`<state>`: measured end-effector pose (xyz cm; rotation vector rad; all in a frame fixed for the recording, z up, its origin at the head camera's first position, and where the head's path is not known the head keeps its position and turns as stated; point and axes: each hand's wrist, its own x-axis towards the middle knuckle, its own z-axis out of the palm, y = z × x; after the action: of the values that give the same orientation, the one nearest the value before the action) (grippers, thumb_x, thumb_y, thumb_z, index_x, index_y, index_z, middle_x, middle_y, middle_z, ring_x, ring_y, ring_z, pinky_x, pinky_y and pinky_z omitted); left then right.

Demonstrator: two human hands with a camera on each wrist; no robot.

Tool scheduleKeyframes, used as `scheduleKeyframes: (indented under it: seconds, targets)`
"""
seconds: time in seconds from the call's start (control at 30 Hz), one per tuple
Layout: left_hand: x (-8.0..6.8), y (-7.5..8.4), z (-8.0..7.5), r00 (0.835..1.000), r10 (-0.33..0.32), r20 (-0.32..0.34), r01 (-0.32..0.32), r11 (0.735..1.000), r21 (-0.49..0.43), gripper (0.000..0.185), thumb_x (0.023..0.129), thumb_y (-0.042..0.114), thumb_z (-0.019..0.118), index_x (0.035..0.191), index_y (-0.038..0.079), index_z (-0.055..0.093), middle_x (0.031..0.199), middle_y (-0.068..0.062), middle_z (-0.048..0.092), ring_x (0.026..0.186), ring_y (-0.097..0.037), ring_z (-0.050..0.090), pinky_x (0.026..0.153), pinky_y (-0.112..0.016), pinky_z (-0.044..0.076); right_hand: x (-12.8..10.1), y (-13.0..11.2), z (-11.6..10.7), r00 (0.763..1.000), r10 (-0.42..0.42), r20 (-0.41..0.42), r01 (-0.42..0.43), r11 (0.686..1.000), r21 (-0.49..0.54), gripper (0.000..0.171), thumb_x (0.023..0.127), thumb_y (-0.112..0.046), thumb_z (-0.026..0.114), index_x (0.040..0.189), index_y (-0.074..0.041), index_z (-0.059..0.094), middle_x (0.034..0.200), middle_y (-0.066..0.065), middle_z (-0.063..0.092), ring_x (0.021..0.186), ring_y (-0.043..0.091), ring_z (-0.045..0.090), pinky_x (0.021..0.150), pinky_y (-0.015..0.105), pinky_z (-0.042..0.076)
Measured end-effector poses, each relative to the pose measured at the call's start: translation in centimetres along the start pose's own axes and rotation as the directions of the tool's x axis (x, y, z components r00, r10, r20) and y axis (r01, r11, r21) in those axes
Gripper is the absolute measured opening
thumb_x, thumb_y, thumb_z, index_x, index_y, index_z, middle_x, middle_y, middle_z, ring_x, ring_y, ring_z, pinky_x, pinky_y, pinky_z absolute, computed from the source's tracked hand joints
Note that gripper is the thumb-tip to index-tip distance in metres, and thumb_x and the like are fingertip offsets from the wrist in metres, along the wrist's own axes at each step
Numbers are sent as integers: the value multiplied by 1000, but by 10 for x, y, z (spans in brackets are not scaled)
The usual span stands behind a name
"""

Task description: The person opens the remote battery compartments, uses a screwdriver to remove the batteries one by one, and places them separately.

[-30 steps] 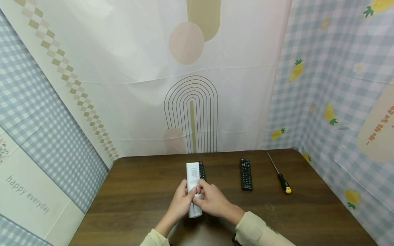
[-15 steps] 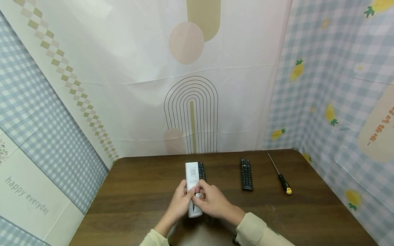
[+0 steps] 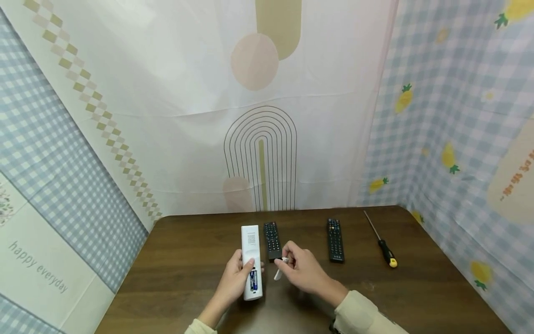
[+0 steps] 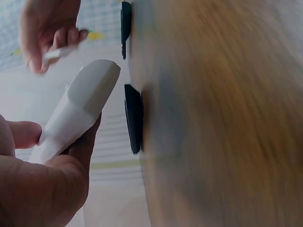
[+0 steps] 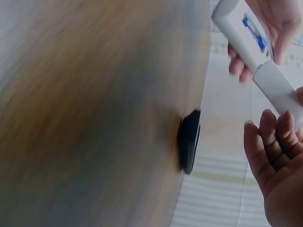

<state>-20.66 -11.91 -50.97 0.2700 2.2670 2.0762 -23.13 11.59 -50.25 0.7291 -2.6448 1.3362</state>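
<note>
My left hand grips a white remote control, its back turned up and thumb lying along it. The battery compartment is uncovered, and blue batteries show inside. To the right, my right hand pinches the white battery cover between thumb and fingers, apart from the remote. In the right wrist view the cover looks long and rounded at its end. From the left wrist, the white remote appears raised off the table, its button side hidden.
One black remote lies just beyond my hands, near the cover. Another black remote lies farther right, beside a screwdriver with a black and yellow handle. Hanging cloth rises behind the brown wooden table.
The battery cover has come off the white remote, exposing the batteries. My right hand has moved right with the cover; my left hand has shifted slightly left with the remote.
</note>
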Motion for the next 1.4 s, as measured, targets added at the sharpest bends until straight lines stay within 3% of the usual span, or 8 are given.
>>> scheduleKeyframes:
  seconds: [0.3, 0.6, 0.7, 0.87, 1.0, 1.23, 1.4]
  targets:
    - [-6, 3, -20, 998, -1, -68, 2, 1000, 11, 29, 111, 4, 48, 135, -12, 44, 120, -42, 70, 104, -44, 78, 85, -37, 66, -14, 20, -21, 999, 39, -30, -39, 999, -15, 22, 102, -29, 73, 96, -18, 56, 69, -11, 50, 58, -3, 43, 52, 17, 38]
    - [-2, 0, -28, 993, -36, -110, 38, 999, 12, 26, 110, 3, 50, 133, -10, 48, 118, -39, 72, 101, -41, 78, 81, -33, 65, -16, 22, -18, 999, 42, -16, -43, 997, -63, 21, 101, -29, 75, 97, -20, 56, 70, -14, 51, 57, -4, 44, 51, 17, 38]
    - [2, -4, -36, 986, -51, -162, 64, 995, 73, 25, 109, 6, 56, 129, -9, 54, 111, -34, 75, 92, -35, 79, 75, -34, 65, -17, 21, -17, 999, 31, -20, -32, 998, -61, 21, 101, -29, 75, 97, -20, 56, 70, -13, 51, 58, -4, 44, 51, 17, 38]
    - [9, -11, -56, 962, -81, -262, 143, 963, 229, 27, 106, 15, 64, 122, -7, 64, 99, -21, 78, 81, -20, 74, 68, -32, 61, -17, 18, -17, 999, 21, -24, -23, 999, -47, 20, 101, -28, 74, 97, -20, 56, 69, -13, 51, 58, -4, 44, 51, 17, 38]
    - [16, -17, -74, 948, -92, -303, 186, 936, 298, 27, 105, 17, 67, 118, -6, 68, 96, -17, 77, 78, -16, 70, 67, -30, 59, -16, 17, -18, 999, 41, -14, -42, 998, -43, 20, 102, -28, 74, 98, -21, 56, 70, -14, 51, 58, -3, 44, 51, 17, 39]
    - [34, -27, -101, 944, -113, -309, 231, 896, 380, 30, 106, 19, 66, 114, -9, 68, 93, -19, 76, 77, -17, 71, 67, -34, 62, -15, 18, -19, 999, 42, -31, -44, 998, -51, 20, 101, -28, 75, 97, -22, 56, 69, -15, 52, 57, -3, 45, 51, 17, 40]
    - [48, -35, -114, 939, -161, -303, 267, 896, 354, 32, 107, 20, 63, 116, -11, 67, 96, -20, 77, 79, -16, 72, 69, -33, 62, -15, 19, -19, 999, 41, -33, -42, 998, -50, 21, 100, -28, 75, 97, -22, 56, 69, -15, 52, 57, -3, 45, 51, 17, 40]
